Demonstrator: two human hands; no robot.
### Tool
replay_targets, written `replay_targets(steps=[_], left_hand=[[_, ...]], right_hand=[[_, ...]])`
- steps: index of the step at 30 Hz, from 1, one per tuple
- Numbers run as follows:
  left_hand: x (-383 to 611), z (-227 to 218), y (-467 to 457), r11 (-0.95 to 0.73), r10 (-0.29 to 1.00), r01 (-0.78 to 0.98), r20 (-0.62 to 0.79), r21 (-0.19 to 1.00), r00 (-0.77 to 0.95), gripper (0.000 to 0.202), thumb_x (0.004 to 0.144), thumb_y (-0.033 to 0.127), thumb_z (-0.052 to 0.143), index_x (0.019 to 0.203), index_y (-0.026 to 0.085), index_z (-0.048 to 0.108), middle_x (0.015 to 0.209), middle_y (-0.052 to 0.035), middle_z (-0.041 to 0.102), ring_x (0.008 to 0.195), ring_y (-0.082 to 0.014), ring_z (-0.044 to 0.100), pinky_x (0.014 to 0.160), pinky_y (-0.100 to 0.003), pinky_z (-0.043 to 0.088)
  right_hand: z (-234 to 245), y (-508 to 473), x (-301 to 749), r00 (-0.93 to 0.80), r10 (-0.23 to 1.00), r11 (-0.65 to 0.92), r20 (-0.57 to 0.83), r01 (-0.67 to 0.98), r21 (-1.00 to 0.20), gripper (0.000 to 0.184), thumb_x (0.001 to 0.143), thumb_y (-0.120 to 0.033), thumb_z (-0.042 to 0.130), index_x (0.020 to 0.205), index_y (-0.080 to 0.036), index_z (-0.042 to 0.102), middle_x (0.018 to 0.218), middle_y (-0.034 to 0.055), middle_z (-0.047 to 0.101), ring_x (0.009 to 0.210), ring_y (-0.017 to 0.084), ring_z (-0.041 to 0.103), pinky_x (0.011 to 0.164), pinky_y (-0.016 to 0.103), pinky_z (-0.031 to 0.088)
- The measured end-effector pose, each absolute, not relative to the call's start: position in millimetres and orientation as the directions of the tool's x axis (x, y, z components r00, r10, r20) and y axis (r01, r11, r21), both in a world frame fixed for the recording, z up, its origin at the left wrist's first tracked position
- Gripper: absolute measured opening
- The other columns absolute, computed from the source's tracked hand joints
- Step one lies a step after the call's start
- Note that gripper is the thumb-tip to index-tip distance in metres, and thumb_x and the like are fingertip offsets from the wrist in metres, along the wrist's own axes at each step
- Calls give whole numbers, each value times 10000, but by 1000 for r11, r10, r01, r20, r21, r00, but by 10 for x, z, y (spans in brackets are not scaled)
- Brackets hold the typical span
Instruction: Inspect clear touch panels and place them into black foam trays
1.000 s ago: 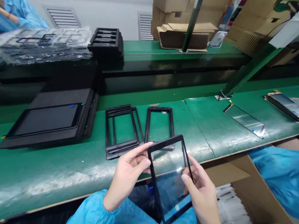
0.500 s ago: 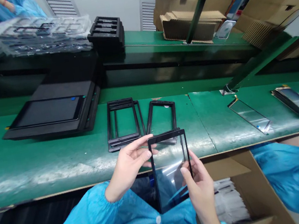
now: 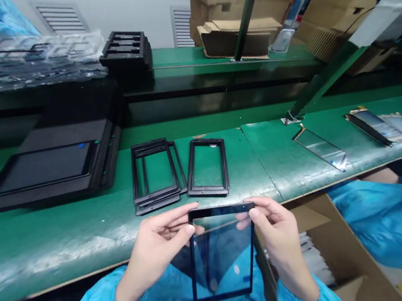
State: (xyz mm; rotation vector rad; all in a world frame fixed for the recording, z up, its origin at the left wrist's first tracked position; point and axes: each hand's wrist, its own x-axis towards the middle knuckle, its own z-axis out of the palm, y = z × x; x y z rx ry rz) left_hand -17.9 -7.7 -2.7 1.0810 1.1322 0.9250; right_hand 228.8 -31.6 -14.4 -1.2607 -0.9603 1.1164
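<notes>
Between my hands, in front of the bench edge, I hold a black-bordered glass touch panel [image 3: 223, 254], clear enough to show my blue gown behind it. My left hand [image 3: 160, 243] pinches its upper left corner between thumb and fingers. Around the upper right corner, my right hand [image 3: 274, 225] grips with the thumb on the near face and fingers behind. Just beyond the panel, a single black frame [image 3: 224, 167] lies flat on the bench. To its left sits a small stack of similar black frames [image 3: 157, 198].
On the green bench [image 3: 65, 233], a screen [image 3: 45, 167] rests on dark foam sheets at left. Another glass panel [image 3: 318, 147] and several screens [image 3: 376, 125] lie at right. A cardboard box [image 3: 336, 236] stands below the edge, beside another person's blue sleeve [image 3: 396, 226].
My right hand has moved up from the panel's right side to its upper right corner. The panel has come lower and turned more squarely, uncovering the single frame. The view has shifted right.
</notes>
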Motion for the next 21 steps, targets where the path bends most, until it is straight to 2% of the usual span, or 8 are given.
replay_targets(steps=[5,13,15,17,18,19,21], left_hand=[[-196,-55,-60,245,949,-5,-239,970,204,369,844,258,835,1204,181,832,791,-95,849,757,-227,834,631,-189,649],[-233,-162,-74,245,956,38,-248,969,156,396,844,372,833,1205,209,838,781,-109,830,740,-286,824,564,-265,643],[-235,-137,-66,172,963,129,-195,976,185,380,883,388,784,1224,226,830,1016,-146,842,891,-319,824,659,-314,671],[-212,-85,-59,-2,962,314,-84,949,260,401,900,368,760,1291,288,799,1357,-141,746,1211,-366,729,914,-401,649],[-192,-54,-56,-107,944,398,-32,911,329,448,895,350,764,1343,327,766,1466,-114,681,1341,-375,643,1040,-437,588],[-169,-23,-53,-198,912,451,-5,870,410,512,891,332,769,1399,363,722,1503,-88,656,1403,-370,590,1117,-451,528],[-128,30,-47,-281,827,476,-41,834,561,603,914,313,746,1497,403,622,1386,-62,739,1308,-341,670,1104,-425,526]], right_hand=[[-149,-342,2198,284,955,-54,-85,-115,-992,217,883,-403,814,961,-202,788,723,70,838,548,228,798,575,283,659],[-182,-333,2194,321,943,-69,-90,-76,-995,322,886,-489,807,954,-175,784,725,91,833,552,249,797,566,328,673],[-189,-332,2167,294,951,-73,-92,-78,-994,304,902,-471,793,962,-174,784,725,91,834,558,245,799,572,323,674],[-202,-332,2102,213,971,-92,-105,-69,-993,278,904,-446,793,971,-176,792,732,87,837,594,246,810,597,320,678],[-209,-331,2062,154,981,-105,-114,-64,-992,266,894,-433,802,980,-181,800,737,82,839,622,247,817,617,319,680],[-217,-329,2027,89,987,-126,-132,-68,-990,257,876,-424,818,982,-190,810,742,74,841,650,249,824,636,318,680],[-231,-320,2003,-31,982,-189,-187,-111,-976,262,817,-431,867,952,-209,831,748,59,844,685,254,829,664,319,675]])
